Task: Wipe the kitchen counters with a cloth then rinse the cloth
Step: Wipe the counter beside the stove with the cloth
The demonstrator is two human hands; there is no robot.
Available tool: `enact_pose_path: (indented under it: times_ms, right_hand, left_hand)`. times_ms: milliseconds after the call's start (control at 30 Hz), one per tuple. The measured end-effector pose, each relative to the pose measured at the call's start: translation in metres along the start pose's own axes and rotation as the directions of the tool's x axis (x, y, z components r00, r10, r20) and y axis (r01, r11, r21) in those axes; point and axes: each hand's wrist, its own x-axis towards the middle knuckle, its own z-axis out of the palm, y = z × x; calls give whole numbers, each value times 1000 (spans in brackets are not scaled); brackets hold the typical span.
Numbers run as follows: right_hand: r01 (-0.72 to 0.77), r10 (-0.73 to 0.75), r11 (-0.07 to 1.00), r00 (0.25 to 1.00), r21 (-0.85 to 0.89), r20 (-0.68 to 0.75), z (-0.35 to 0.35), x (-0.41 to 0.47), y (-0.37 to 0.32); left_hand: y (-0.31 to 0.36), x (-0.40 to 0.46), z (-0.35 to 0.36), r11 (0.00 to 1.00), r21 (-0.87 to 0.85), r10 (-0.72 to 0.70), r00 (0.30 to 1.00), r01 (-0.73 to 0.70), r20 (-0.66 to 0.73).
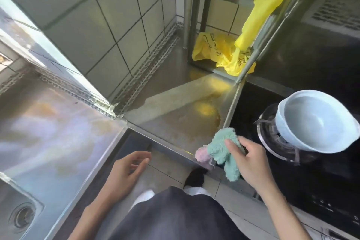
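Note:
My right hand [251,160] grips a fluffy cloth [220,148], mint green with a pink part, bunched up over the front edge of the steel corner counter [175,115]. That counter shows a brownish wet film and yellow reflections. My left hand [126,171] hovers open and empty in front of the counter edge, fingers spread. A second steel counter [58,122] runs along the left, with the sink [21,214] and its drain at the lower left corner.
A pale blue bowl [315,121] sits on the burner of a black hob [311,161] right of the cloth. Yellow plastic bags [224,52] lie on and hang from a steel rack [251,58] in the back corner. Tiled walls [116,25] rise behind the counters.

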Motion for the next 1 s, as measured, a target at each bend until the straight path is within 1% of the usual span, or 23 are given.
enact_pose_path:
  times_ms: [100, 167, 233, 333, 400, 533, 633, 700, 733, 800, 833, 867, 900, 933, 1000]
  right_hand:
    - [4, -3, 1000, 998, -12, 62, -14, 39, 3]
    - [29, -29, 1000, 995, -2, 96, -20, 61, 3]
    - [29, -36, 998, 992, 51, 124, -20, 79, 4]
    - [-10, -17, 988, 984, 153, 177, -10, 100, -2]
    - [-48, -10, 967, 974, 250, 227, -2, 111, -11]
    - [-117, -21, 909, 946, 400, 324, 14, 125, -29]
    - [-133, -42, 880, 934, 456, 354, 22, 134, -38]
    - [-112, -50, 875, 946, 470, 319, 23, 137, -42]
    - [-80, -57, 889, 958, 451, 281, 22, 138, -42]
    - [-8, -59, 921, 985, 390, 159, 21, 140, -37]
    - [-5, -40, 922, 993, 388, 108, 21, 141, -34]
    - [-33, -7, 909, 995, 416, 96, 22, 142, -29]
    - [-102, 43, 876, 990, 471, 136, 24, 143, -26]
    - [-196, 92, 826, 972, 528, 217, 28, 143, -22]
    - [-356, 139, 727, 914, 588, 382, 40, 140, -13]
  left_hand:
    - [10, 16, 15, 999, 2, -38, 999, 38, -13]
    - [18, 27, 25, 999, -2, -48, 999, 48, 23]
    - [27, 44, 34, 1000, 8, -24, 997, 24, 70]
    - [43, 80, 41, 997, 46, 58, 993, -63, 105]
    - [58, 106, 42, 985, 94, 132, 982, -145, 131]
    - [87, 150, 37, 936, 120, 304, 931, -332, 203]
    - [99, 172, 29, 916, 123, 358, 916, -383, 183]
    - [105, 181, 19, 929, 95, 340, 925, -359, 169]
    - [106, 185, 14, 935, 62, 332, 923, -350, 194]
    - [108, 191, 5, 948, -25, 312, 909, -318, 276]
    - [110, 194, 0, 956, -85, 294, 899, -282, 325]
    - [111, 195, -2, 959, -153, 279, 880, -238, 384]
    - [115, 195, -3, 957, -226, 270, 848, -183, 456]
    - [118, 195, -3, 950, -287, 265, 810, -126, 524]
    - [118, 193, 3, 928, -372, 262, 744, -20, 614]
